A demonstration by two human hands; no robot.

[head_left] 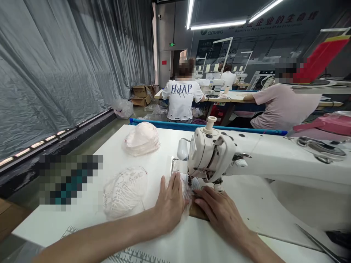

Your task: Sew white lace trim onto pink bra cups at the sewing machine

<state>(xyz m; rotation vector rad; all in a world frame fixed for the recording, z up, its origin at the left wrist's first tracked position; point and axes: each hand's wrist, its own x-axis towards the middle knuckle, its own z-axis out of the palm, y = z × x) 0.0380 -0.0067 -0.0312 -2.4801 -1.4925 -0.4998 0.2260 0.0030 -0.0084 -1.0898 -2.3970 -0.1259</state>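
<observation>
Head view showed sheer pale fabric (187,188) under the needle end of a white sewing machine (211,153), well in from the left edge of the white worktop (166,144). The left hand (171,201) lay flat at the fabric's left side, one finger spread away from two held side by side, thumb reaching toward the cloth. The right hand (221,208) bent over a brown plate (197,211), its fingers close together, tips near the fabric; whether they pinched it could not be told. One rounded pale piece (142,138) sat near the worktop's far left corner; a lace-patterned piece (126,191) lay nearer, toward the left edge. Ruler markings (134,255) showed by the near edge.
</observation>
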